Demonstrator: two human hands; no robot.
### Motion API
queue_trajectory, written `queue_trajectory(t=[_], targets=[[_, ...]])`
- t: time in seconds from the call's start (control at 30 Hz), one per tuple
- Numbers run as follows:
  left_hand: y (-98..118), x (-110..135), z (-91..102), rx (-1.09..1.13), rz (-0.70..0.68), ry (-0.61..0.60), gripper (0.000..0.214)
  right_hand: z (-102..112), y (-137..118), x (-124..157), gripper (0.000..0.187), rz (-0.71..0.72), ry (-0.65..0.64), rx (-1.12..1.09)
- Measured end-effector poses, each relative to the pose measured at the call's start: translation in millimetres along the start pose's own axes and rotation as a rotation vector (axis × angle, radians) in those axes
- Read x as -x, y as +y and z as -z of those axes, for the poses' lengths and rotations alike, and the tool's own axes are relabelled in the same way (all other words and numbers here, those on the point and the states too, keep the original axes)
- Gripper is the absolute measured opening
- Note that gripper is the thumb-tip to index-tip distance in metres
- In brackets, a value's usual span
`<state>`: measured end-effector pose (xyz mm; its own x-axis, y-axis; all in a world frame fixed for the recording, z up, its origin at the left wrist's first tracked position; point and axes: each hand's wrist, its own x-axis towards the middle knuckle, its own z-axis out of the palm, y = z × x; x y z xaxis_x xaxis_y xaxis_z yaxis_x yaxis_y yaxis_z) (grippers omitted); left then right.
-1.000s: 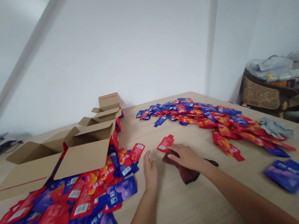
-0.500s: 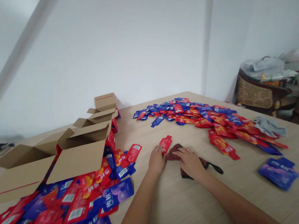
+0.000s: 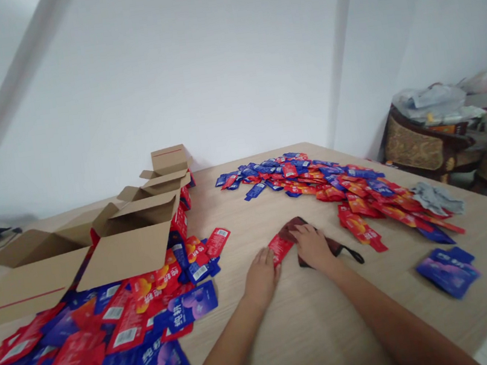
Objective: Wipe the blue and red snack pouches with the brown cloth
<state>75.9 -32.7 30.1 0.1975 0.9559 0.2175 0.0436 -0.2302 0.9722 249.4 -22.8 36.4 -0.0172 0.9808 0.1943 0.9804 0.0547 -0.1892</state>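
My left hand (image 3: 261, 274) pins the lower left end of a small red packet (image 3: 282, 248) to the table, fingers close together. A brown cloth (image 3: 294, 223) with a dark edge and a black loop covers the packet's upper end. My right hand (image 3: 313, 246) is pressed on this cloth, its fingers bunched over it and partly hiding it. Left of my hands lies a heap of red and blue packets (image 3: 127, 337), some with barcodes up. A second heap of red and blue packets (image 3: 316, 178) stretches along the right side of the table.
Several open cardboard boxes (image 3: 128, 251) stand in a row on the left. A grey crumpled cloth (image 3: 437, 198) lies by the right heap. Blue packets (image 3: 449, 272) sit near the right table edge. Beyond is a patterned armchair (image 3: 423, 143) loaded with plastic bags.
The red packet has come lower and tilted, its upper end now under the brown cloth. My left hand has shifted down towards me; the cloth has moved slightly up and right.
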Motion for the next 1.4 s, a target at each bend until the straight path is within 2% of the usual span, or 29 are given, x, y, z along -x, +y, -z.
queue_trajectory(t=[0.1, 0.23, 0.3, 0.4, 0.5, 0.57, 0.63, 0.7, 0.87, 0.93, 1.07, 1.17, 1.23, 1.4], targets=[[2.5, 2.5, 4.5, -0.027, -0.019, 0.04, 0.028, -3.5, 19.7, -6.9, 0.048, -0.062, 0.075, 0.007], [-1.8, 1.4, 15.2, -0.11, -0.011, 0.152, 0.008, -7.2, 27.3, -2.6, 0.05, -0.107, 0.191, -0.099], [-7.3, -2.5, 17.9, -0.09, 0.066, 0.203, 0.019, -4.8, 25.2, 0.7, 0.048, -0.097, 0.243, -0.188], [-14.7, -9.8, 16.8, 0.066, 0.254, 0.156, 0.027, 1.3, 7.3, 9.7, 0.048, -0.009, 0.31, -0.288], [-17.1, -14.2, 13.8, 0.188, 0.344, 0.087, 0.02, 2.4, -30.1, 27.0, 0.052, 0.171, 0.252, -0.269], [-16.5, -14.6, 13.1, 0.253, 0.312, 0.071, 0.015, -0.4, -54.4, 38.0, 0.055, 0.272, 0.163, -0.213], [-15.4, -13.5, 13.8, 0.322, 0.298, 0.052, 0.019, -3.5, -65.4, 41.3, 0.058, 0.317, 0.085, -0.161], [-14.5, -12.0, 15.2, 0.367, 0.342, 0.04, 0.018, -4.5, -57.8, 33.9, 0.058, 0.273, 0.039, -0.119], [-12.8, -11.7, 17.7, 0.392, 0.477, 0.064, 0.016, 1.3, -9.4, 4.0, 0.052, -0.007, 0.014, -0.04], [-12.7, -12.9, 17.7, 0.405, 0.491, 0.069, 0.015, 2.8, -11.1, 7.9, 0.053, 0.006, 0.028, -0.049], [-15.5, -14.9, 18.1, 0.446, 0.47, 0.074, 0.013, -0.5, -55.9, 38.9, 0.053, 0.267, 0.031, -0.119], [-18.1, -15.6, 19.7, 0.495, 0.454, 0.088, 0.014, -3.0, -77.2, 49.7, 0.052, 0.334, 0.038, -0.123], [-18.5, -15.6, 21.1, 0.507, 0.47, 0.099, 0.014, -2.5, -70.2, 42.6, 0.054, 0.288, 0.04, -0.094], [-13.3, -12.6, 24.8, 0.476, 0.527, 0.109, 0.017, 0.8, -22.1, 10.8, 0.054, 0.05, 0.026, 0.003]])
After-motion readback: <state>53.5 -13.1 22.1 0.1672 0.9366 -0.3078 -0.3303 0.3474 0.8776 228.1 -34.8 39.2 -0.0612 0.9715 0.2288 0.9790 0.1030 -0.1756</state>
